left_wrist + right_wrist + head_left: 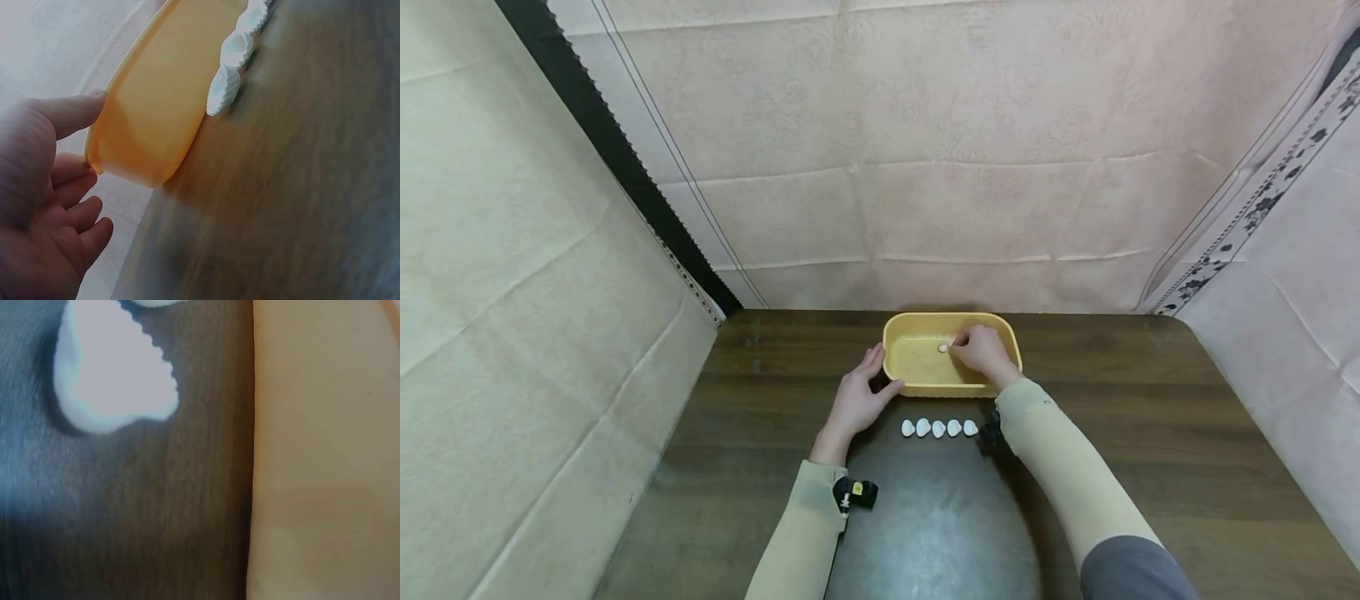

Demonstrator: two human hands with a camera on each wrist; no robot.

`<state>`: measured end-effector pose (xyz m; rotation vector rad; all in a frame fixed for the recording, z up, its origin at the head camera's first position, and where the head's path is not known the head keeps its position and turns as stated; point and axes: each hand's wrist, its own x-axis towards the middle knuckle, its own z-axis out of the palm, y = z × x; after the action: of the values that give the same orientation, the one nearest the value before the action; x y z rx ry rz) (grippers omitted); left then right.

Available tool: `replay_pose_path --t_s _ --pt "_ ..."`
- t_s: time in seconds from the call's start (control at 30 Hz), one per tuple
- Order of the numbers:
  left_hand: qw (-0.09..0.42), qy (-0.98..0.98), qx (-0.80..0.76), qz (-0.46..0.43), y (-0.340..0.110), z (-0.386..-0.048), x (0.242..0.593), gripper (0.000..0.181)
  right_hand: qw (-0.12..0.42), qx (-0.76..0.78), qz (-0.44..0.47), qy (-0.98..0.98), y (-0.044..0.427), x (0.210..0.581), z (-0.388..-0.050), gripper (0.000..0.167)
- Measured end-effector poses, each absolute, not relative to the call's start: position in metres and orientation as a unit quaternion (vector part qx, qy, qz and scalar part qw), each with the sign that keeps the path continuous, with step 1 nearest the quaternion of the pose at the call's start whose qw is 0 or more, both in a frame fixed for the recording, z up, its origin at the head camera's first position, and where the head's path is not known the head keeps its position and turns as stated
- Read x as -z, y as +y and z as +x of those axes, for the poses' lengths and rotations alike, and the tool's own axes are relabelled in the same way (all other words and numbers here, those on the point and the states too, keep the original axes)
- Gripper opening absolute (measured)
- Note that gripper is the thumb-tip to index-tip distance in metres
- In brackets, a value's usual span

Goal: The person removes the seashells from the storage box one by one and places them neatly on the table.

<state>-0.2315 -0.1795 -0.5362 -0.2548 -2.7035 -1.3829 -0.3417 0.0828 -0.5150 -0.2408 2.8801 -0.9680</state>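
Note:
A yellow tray (925,390) stands on the table, its near wall also visible in the left wrist view (150,94). My left hand (857,404) holds the tray's left end, with the thumb (78,112) against the rim and the fingers around the corner. Inside the tray, my right hand (983,352) pinches a small white shell at its fingertips, mostly hidden by them. Another white shell (943,347) lies on the tray floor just left of those fingertips. The right wrist view does not show the right hand.
Several white shells (938,429) lie in a row on the wooden table (760,467), in front of the tray. One shell (112,375) appears large beside the tray wall (319,450) in the right wrist view. Pale cloth (962,208) hangs behind the table.

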Motion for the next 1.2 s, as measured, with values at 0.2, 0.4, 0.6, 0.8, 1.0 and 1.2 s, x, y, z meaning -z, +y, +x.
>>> replay_pose_path --t_s 0.2,0.4,0.6,0.8,1.0,1.2 --pt "0.045 -0.885 0.456 -0.08 -0.1803 -0.2319 0.5372 0.077 0.043 0.312 -0.079 0.946 0.0846 0.5133 -0.3417 0.011" --pt "0.04 -0.887 0.455 -0.074 -0.1802 -0.2304 0.537 0.077 0.051 0.333 -0.06 0.94 0.0855 0.5136 -0.3392 0.022" --pt "0.04 -0.888 0.452 -0.077 -0.1791 -0.2303 0.5371 0.076 0.043 0.339 -0.043 0.939 0.0833 0.5134 -0.3356 0.033" --pt "0.041 -0.886 0.454 -0.079 -0.1785 -0.2306 0.5374 0.076 0.021 0.326 -0.038 0.944 0.0842 0.5167 -0.3392 0.024" --pt "0.046 -0.883 0.459 -0.084 -0.1792 -0.2312 0.5355 0.076 0.014 0.328 -0.034 0.944 0.0864 0.5188 -0.3427 0.027" --pt "0.043 -0.883 0.459 -0.085 -0.1794 -0.2311 0.5351 0.076 0.026 0.348 -0.037 0.937 0.0842 0.5163 -0.3376 0.033"
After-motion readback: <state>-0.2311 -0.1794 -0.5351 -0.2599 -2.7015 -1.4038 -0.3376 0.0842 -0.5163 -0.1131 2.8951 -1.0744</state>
